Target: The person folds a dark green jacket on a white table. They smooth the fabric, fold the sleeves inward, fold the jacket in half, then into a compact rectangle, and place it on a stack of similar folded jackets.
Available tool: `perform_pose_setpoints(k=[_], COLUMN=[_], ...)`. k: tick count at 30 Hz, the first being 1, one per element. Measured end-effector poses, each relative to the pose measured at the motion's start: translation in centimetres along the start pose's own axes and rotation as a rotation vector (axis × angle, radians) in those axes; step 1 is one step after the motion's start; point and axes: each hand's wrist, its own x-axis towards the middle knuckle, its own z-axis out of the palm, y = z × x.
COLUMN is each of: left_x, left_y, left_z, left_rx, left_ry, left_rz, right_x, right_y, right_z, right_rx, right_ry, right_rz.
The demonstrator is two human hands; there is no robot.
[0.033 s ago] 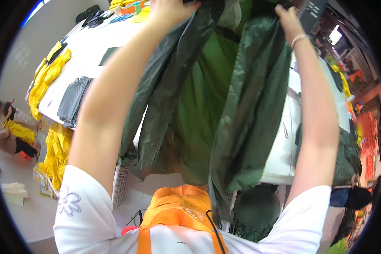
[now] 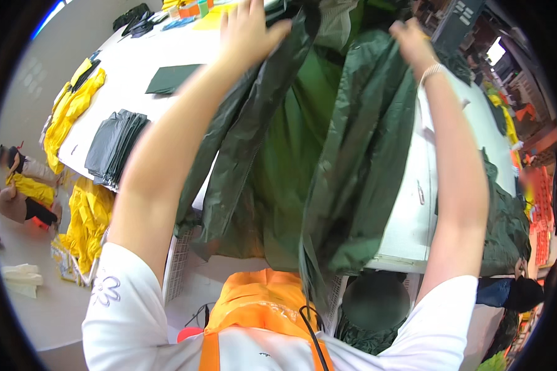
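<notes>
A dark green rain jacket [image 2: 368, 148] hangs in front of me, its front parted and the brighter green inside showing. Pale mesh lining is visible near its top, and its lower edge falls past the table's near edge. My left hand [image 2: 249, 38] is at the jacket's upper left, fingers stretched upward and apart, thumb reaching toward the fabric. At the upper right edge of the jacket, my right hand [image 2: 416, 46] has its fingers closed on the cloth. The jacket's topmost part runs out of view.
On the white table [image 2: 120, 71] lie a stack of folded dark garments [image 2: 114, 145], a flat dark green piece [image 2: 173, 79] and yellow garments [image 2: 74, 114]. More dark green cloth [image 2: 504, 229] drapes at the right. A round dark stool seat [image 2: 376, 302] stands below. Two people [image 2: 25, 204] are at the far left.
Both hands sit slightly lower and further left in the picture. My left hand's raised fingers now show. The table and its stack show more beside my left arm.
</notes>
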Motion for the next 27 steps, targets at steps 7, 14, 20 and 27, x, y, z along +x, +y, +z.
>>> perform_pose_setpoints(k=[7, 14, 20, 27], left_x=[-32.5, -36.4, -30.6, -41.6], left_y=[4.4, -2.7, -7.9, -12.2], left_z=[-0.8, 10.0, 1.0, -9.9], left_rx=[-0.014, 0.213, 0.042, -0.528], left_ry=[-1.110, -1.068, -0.589, -0.344], left_rz=[-0.201, -0.077, -0.436, -1.996], right_x=[-29.0, -30.0, -29.9, -37.4], right_y=[5.3, 11.9, 4.4, 2.5], right_z=[13.5, 20.9, 21.4, 21.8], right_rx=[-0.441, -0.439, -0.138, -0.156], right_ry=[-1.064, -0.737, -0.813, -0.823], right_rz=[0.309, 0.243, 0.033, 0.070])
